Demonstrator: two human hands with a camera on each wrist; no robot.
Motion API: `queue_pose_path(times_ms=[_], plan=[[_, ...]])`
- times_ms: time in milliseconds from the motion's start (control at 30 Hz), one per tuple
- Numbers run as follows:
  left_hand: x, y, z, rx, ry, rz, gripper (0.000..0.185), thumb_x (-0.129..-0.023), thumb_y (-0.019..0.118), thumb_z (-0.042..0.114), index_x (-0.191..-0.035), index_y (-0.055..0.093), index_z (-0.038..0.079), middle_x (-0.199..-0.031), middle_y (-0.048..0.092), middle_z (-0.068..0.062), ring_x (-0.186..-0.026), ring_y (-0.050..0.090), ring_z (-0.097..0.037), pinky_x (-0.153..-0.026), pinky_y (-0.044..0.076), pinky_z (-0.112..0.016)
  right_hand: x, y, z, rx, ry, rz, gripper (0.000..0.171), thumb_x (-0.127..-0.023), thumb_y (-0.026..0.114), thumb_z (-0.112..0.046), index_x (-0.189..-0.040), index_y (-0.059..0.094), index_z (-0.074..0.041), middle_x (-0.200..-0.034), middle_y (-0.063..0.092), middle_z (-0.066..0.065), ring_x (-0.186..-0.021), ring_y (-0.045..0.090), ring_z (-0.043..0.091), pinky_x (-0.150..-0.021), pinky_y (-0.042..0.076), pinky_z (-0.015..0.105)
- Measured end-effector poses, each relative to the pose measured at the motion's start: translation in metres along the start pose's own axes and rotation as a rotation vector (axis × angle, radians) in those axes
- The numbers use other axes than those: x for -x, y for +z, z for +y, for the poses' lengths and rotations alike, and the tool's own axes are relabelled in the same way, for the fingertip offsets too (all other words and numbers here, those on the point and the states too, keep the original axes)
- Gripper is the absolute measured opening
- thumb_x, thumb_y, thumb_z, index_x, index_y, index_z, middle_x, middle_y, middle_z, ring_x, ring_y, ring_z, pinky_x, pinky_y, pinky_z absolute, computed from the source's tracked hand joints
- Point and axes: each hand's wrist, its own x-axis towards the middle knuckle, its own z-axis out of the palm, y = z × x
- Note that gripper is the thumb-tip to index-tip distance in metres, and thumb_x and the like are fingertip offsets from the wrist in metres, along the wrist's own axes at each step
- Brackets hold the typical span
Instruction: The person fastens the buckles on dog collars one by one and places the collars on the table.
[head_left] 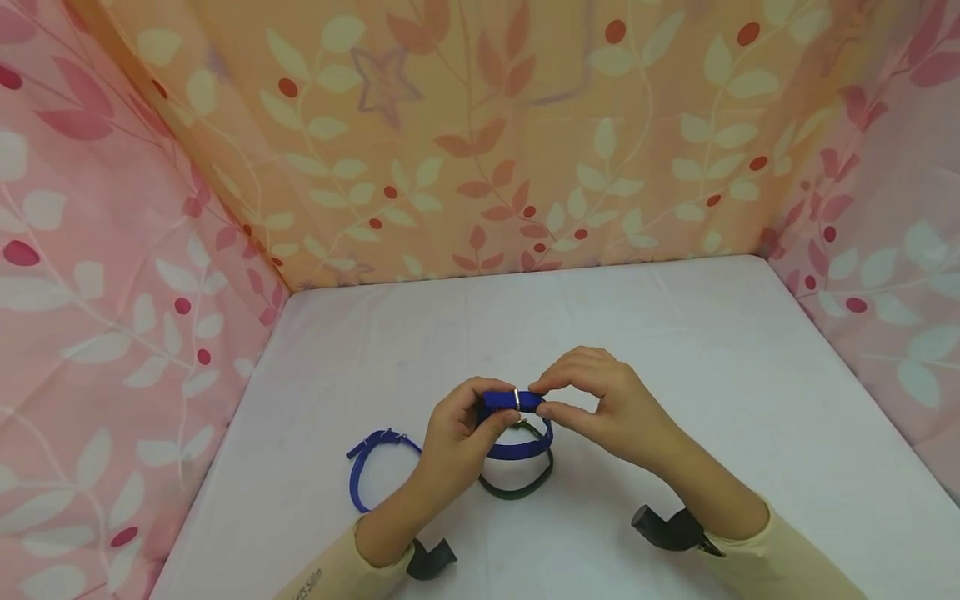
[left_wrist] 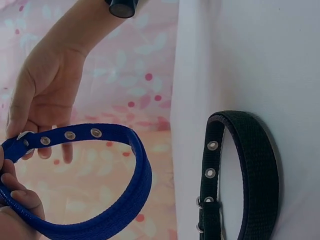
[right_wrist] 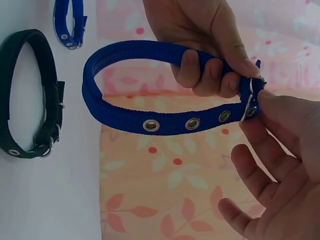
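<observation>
A blue pet collar (head_left: 519, 452) with metal eyelets is held up above the white table, its strap bent into a loop through a metal buckle (right_wrist: 247, 102). My left hand (head_left: 459, 425) grips the band beside the buckle, fingers curled round it in the right wrist view. From the other side my right hand (head_left: 611, 404) pinches the strap at the buckle between thumb and forefinger, the other fingers spread loosely. Below the held loop, a dark green collar (left_wrist: 262, 175), buckled into a ring, lies on the table.
A second blue collar (head_left: 357, 477) rests on the table (head_left: 337, 350) to the left, partly hidden behind the left forearm. Black wrist cameras (head_left: 667, 530) sit at both sleeves. Patterned cloth walls (head_left: 480, 150) enclose the table at the back and both sides.
</observation>
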Motion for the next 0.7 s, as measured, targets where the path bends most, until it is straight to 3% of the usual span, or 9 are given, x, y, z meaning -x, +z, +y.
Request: queue_pose_path(times_ms=[367, 567, 700], plan=[[-0.0008, -0.0005, 0.0021, 0.075, -0.080, 0.026, 0.026, -0.097, 0.069, 0.004, -0.121, 0.062, 0.005, -0.113, 0.065, -0.013, -0.097, 0.068, -0.015, -0.089, 0.060, -0.029, 0.0004, 0.0026, 0.0065, -0.026, 0.011, -0.045, 0.027, -0.087, 0.084, -0.021, -0.112, 0.075, -0.026, -0.102, 0.071, -0.016, -0.100, 0.063, 0.008, -0.086, 0.052, 0.032], [-0.0002, 0.0014, 0.0000, 0.137, -0.092, -0.006, 0.024, -0.098, 0.069, 0.006, -0.121, 0.063, 0.004, -0.113, 0.066, -0.015, -0.100, 0.068, -0.018, -0.090, 0.060, -0.029, 0.0009, 0.0040, 0.0056, 0.033, -0.038, -0.020, 0.026, -0.084, 0.087, -0.020, -0.107, 0.077, -0.026, -0.096, 0.070, -0.019, -0.097, 0.062, 0.006, -0.089, 0.049, 0.033], [-0.0001, 0.0017, -0.0020, 0.116, -0.091, -0.019, 0.024, -0.099, 0.068, 0.007, -0.122, 0.063, 0.006, -0.114, 0.066, -0.013, -0.101, 0.068, -0.020, -0.090, 0.060, -0.030, 0.0006, 0.0024, 0.0051, 0.096, -0.052, -0.011, 0.026, -0.082, 0.089, -0.019, -0.105, 0.077, -0.023, -0.095, 0.071, -0.018, -0.097, 0.062, 0.007, -0.091, 0.049, 0.037]])
